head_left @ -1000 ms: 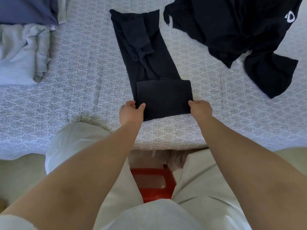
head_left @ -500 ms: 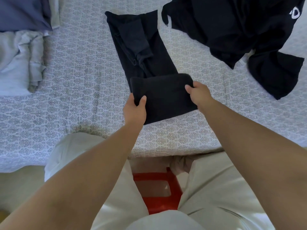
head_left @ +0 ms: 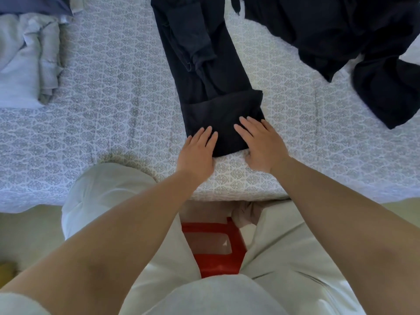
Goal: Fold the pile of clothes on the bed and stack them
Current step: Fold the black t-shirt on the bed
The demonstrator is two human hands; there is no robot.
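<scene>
Both hands lie flat, fingers straight, pressing on the folded end of the dark garment [head_left: 218, 92]; neither grip closes round anything. The left hand [head_left: 197, 153] rests on the fold's near left corner, its fingertips on the cloth and its palm on the bed [head_left: 102, 123]. The right hand [head_left: 261, 146] covers the near right corner, fingers pointing away and slightly left, thumb tucked at the near edge of the fold. A strip of cloth shows between the two hands.

The garment is a long narrow strip. Its long axis runs from the hands away toward the top of the view, leaning a little left as it goes. The near end is doubled over into a thick band lying across the strip, and a sleeve is laid in along the far part. The fold sits close to the near edge of the bed, just beyond the person's knees.

To the left of the strip is a broad stretch of patterned sheet, then a grey pile [head_left: 27, 62] with a blue cloth [head_left: 31, 4] above it at the far left. To the right there is a narrower run of sheet, then a loose black heap [head_left: 341, 35] spreading from the top toward the right edge. Below the bed edge a red stool [head_left: 216, 246] shows between the legs.
</scene>
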